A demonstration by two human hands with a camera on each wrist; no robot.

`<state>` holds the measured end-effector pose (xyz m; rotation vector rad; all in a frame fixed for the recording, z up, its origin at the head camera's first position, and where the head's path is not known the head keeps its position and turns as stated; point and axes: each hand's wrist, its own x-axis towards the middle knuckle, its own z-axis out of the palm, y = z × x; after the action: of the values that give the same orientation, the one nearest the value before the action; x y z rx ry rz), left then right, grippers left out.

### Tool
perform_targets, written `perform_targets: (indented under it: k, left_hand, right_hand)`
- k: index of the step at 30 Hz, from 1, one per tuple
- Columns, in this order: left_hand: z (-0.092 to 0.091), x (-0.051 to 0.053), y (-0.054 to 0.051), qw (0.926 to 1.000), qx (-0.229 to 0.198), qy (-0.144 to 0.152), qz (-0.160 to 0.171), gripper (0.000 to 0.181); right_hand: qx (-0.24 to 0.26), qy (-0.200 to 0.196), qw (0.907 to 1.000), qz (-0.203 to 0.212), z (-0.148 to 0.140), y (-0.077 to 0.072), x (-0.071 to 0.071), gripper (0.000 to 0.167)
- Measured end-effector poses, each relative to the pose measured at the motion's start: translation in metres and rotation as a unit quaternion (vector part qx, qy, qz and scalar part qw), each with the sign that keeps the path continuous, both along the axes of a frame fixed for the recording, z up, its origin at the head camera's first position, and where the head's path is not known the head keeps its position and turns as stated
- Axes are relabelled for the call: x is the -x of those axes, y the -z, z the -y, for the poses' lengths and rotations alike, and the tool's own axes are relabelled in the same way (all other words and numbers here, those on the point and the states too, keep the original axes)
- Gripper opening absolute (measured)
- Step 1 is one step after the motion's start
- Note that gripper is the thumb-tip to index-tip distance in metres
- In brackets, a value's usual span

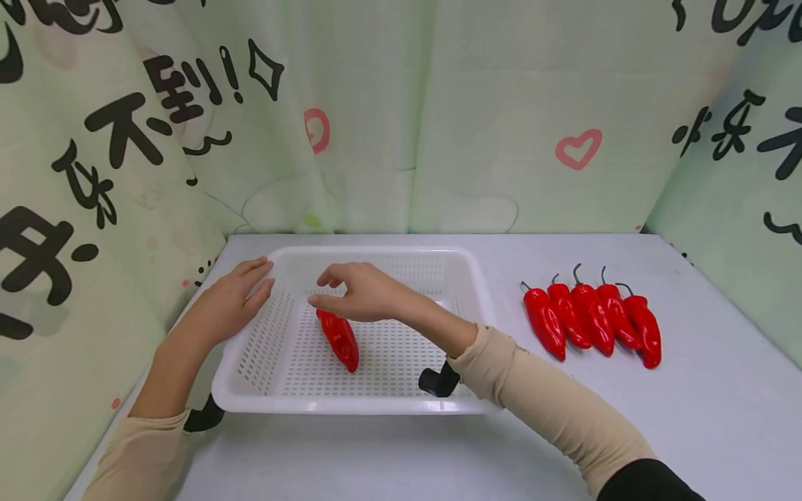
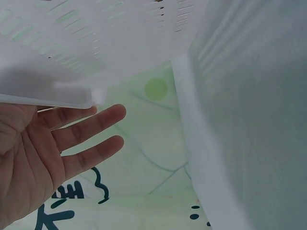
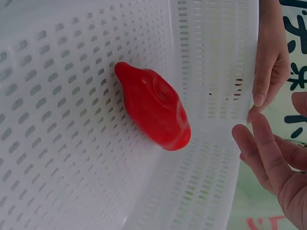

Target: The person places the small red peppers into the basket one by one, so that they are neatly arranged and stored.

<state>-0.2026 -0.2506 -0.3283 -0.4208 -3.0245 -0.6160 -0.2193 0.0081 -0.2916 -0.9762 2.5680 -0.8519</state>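
Note:
A white perforated plastic basket (image 1: pixel 351 405) stands on the table, and a single red pepper (image 1: pixel 340 342) lies on its bottom, left of the middle. My left hand (image 1: pixel 230 303) rests at the basket's left rim with its fingers extended; the left wrist view shows spread fingers (image 2: pixel 91 132) beside the rim. Above the pepper in the basket hovers my right hand (image 1: pixel 363 292), its fingers loosely bent and holding nothing. A gap shows between the right hand and the pepper (image 3: pixel 153 108) in the right wrist view.
On the white table (image 1: pixel 695 417), right of the basket, several red peppers (image 1: pixel 592 319) with dark stems lie side by side in a row. A pale green curtain (image 1: pixel 489 139) with black lettering and red hearts encloses the table at the back and sides.

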Motion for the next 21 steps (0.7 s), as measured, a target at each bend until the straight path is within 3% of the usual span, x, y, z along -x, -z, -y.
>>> perform_targets:
  k: [8, 13, 21]
  left_hand:
    - [0.0, 0.001, 0.001, 1.0, 0.0, 0.003, 0.001, 0.056]
    - [-0.001, 0.001, 0.002, 1.0, 0.0, 0.006, -0.004, 0.055]
    - [0.0, 0.002, 0.001, 0.9998, -0.002, 0.012, -0.017, 0.055]
  right_hand:
    - [0.067, 0.027, 0.9973, -0.013, -0.012, -0.018, -0.008, 0.042]
    - [0.126, 0.054, 0.9898, -0.04, -0.024, -0.031, -0.014, 0.039]
    - [0.169, 0.091, 0.9796, -0.058, -0.042, -0.04, -0.02, 0.036]
